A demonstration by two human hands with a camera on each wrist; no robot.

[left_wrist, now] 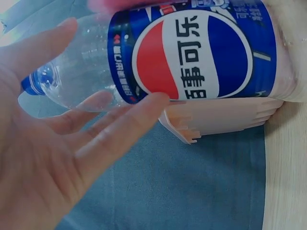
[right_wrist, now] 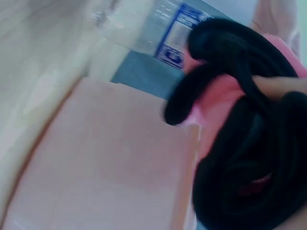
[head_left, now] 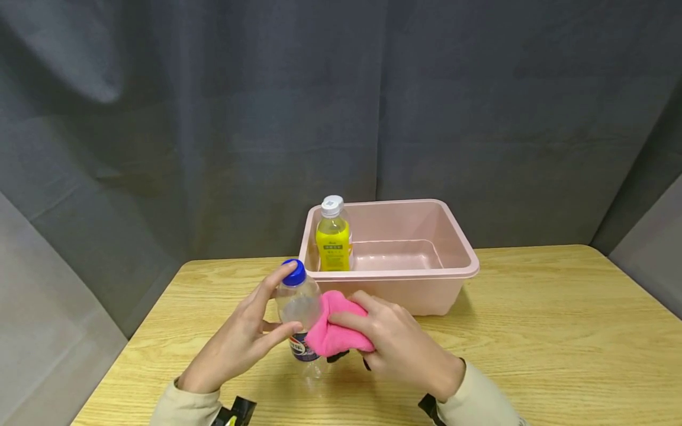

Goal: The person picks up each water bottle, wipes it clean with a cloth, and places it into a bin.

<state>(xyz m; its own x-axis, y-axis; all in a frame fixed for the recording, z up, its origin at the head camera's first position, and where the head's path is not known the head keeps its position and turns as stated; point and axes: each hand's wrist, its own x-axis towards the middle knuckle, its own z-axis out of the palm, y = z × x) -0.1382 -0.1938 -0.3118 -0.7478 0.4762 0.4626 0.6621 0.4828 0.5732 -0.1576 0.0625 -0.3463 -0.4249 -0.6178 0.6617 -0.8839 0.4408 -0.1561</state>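
Note:
A clear plastic Pepsi bottle (head_left: 301, 303) with a blue cap and a blue label (left_wrist: 192, 52) stands roughly upright in front of the bin. My left hand (head_left: 231, 346) holds it near the top, thumb on its side and a finger up at the cap. In my right hand (head_left: 407, 343) is a bunched pink cloth (head_left: 338, 331), which lies against the bottle's right side. Black cloth folds (right_wrist: 216, 187) hang from the pink one in the right wrist view. Whether the bottle's base touches the table cannot be told.
Behind the hands stands a pale pink plastic bin (head_left: 394, 274). A bottle with yellow contents and a white cap (head_left: 333, 239) is at its left end, and another bottle is partly hidden behind it. The wooden table (head_left: 554, 319) ends at a dark curtain (head_left: 479, 118).

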